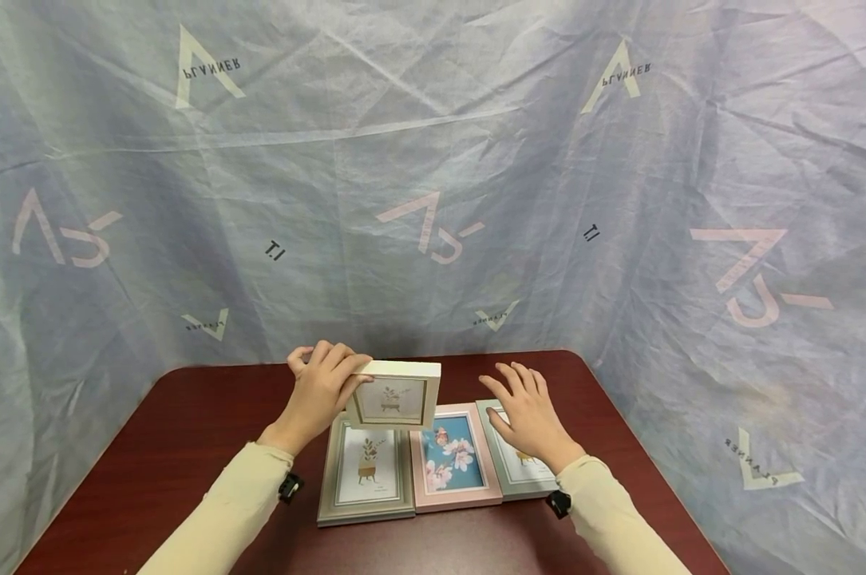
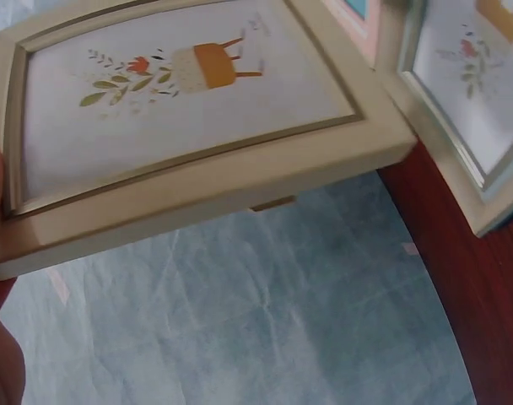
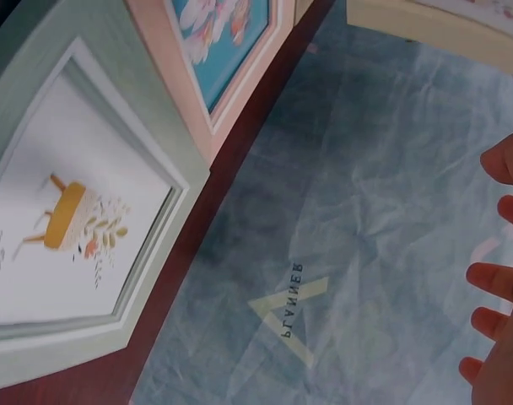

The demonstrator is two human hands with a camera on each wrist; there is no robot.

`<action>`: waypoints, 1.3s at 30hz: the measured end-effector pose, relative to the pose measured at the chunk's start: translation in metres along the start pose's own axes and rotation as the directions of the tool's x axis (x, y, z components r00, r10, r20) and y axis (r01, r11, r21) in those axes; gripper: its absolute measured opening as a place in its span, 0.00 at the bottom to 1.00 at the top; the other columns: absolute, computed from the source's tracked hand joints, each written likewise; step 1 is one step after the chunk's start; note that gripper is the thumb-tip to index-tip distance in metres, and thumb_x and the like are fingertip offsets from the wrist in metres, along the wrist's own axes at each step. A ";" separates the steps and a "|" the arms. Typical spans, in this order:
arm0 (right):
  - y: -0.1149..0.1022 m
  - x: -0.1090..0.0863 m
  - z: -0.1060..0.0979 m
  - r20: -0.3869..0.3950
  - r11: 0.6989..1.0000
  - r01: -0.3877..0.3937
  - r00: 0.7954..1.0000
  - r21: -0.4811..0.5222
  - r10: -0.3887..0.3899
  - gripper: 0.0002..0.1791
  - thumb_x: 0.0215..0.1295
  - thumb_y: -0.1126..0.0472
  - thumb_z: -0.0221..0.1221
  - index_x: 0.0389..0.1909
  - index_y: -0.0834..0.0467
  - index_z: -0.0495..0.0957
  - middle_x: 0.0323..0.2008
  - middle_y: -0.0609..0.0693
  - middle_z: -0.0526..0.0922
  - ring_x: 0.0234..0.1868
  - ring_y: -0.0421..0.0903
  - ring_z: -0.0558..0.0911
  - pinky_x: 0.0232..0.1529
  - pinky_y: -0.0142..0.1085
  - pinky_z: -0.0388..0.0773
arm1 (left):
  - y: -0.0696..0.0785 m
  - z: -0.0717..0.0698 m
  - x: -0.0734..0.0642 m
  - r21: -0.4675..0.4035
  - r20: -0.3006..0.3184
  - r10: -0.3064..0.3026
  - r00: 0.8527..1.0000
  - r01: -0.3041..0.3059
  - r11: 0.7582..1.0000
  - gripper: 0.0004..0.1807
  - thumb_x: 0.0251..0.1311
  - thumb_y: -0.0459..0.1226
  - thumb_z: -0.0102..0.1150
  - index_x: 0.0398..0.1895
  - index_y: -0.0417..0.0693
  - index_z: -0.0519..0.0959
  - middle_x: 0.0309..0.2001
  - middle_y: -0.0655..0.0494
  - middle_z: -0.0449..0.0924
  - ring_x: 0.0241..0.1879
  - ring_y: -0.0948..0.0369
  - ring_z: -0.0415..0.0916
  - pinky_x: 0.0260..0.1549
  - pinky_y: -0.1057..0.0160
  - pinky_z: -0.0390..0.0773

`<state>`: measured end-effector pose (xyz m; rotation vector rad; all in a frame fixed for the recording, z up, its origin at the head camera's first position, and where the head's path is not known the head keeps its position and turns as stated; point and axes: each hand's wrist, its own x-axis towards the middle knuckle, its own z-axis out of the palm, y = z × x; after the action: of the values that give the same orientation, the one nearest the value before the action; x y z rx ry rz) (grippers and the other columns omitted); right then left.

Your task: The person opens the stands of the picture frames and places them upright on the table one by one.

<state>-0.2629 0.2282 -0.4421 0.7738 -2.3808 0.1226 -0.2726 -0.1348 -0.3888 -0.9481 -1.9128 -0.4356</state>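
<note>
Person is wearing long, plain cream sleeves. Left sleeve (image 1: 220, 511) is ending in a close cuff; right sleeve (image 1: 612, 511) is showing matching colour, with soft creasing. Small, blocky black units are showing beside the cuffs: left unit (image 1: 289, 487), right unit (image 1: 559, 503). Left fingers (image 1: 345, 369) and right fingers (image 1: 527, 380) are appearing bare.

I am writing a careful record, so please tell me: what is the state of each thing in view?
Cream frame: held, steeply angled, picture showing; contact underneath unclear.
Beige frame: flat, picture up.
Pink frame: flat, picture up.
Green frame: flat, picture up, partly hidden in the head view.
Left hand: gripping the cream frame.
Right hand: fingers apart, holding nothing.
Cloth: hanging, creased.
</note>
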 end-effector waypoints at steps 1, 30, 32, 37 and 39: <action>-0.002 0.000 0.001 0.001 1.000 -0.002 1.000 0.000 0.002 0.27 0.63 0.53 0.62 0.63 0.53 0.73 0.62 0.62 0.70 0.64 0.64 0.65 0.60 0.60 0.59 | 0.000 0.001 0.001 -0.002 0.006 -0.013 1.000 0.013 1.000 0.22 0.75 0.50 0.43 0.44 0.46 0.82 0.36 0.53 0.75 0.36 0.53 0.66 0.45 0.35 0.51; -0.033 0.002 0.015 0.018 0.999 -0.009 1.000 0.049 0.009 0.28 0.61 0.53 0.65 0.63 0.53 0.74 0.63 0.61 0.70 0.65 0.63 0.65 0.61 0.59 0.59 | 0.006 0.013 0.009 -0.002 0.070 -0.233 0.970 0.234 0.972 0.12 0.54 0.40 0.70 0.40 0.46 0.85 0.35 0.53 0.76 0.36 0.52 0.65 0.47 0.34 0.51; -0.036 0.003 0.016 0.021 0.998 -0.011 1.000 0.054 0.010 0.29 0.62 0.53 0.64 0.64 0.54 0.73 0.63 0.61 0.70 0.65 0.62 0.65 0.61 0.59 0.58 | 0.006 0.013 0.009 -0.003 0.074 -0.235 0.969 0.236 0.972 0.12 0.54 0.41 0.70 0.40 0.46 0.85 0.35 0.53 0.76 0.36 0.53 0.65 0.47 0.34 0.51; -0.045 0.005 0.020 0.038 0.998 -0.031 0.999 0.054 0.029 0.29 0.64 0.50 0.62 0.64 0.56 0.72 0.64 0.60 0.69 0.65 0.62 0.65 0.62 0.58 0.58 | 0.008 0.014 0.011 -0.015 0.086 -0.246 0.965 0.249 0.968 0.11 0.55 0.41 0.69 0.40 0.47 0.86 0.35 0.54 0.76 0.36 0.53 0.65 0.47 0.34 0.51; -0.049 0.007 0.021 0.055 0.997 -0.045 0.998 0.056 0.042 0.29 0.67 0.48 0.60 0.65 0.57 0.71 0.64 0.60 0.69 0.66 0.62 0.64 0.62 0.58 0.57 | 0.009 0.014 0.012 -0.019 0.089 -0.254 0.963 0.256 0.966 0.11 0.55 0.41 0.69 0.40 0.47 0.86 0.35 0.54 0.76 0.37 0.53 0.66 0.47 0.34 0.51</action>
<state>-0.2512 0.1786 -0.4598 0.7607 -2.4556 0.1909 -0.2769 -0.1153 -0.3866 -0.7513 -2.1224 -0.5835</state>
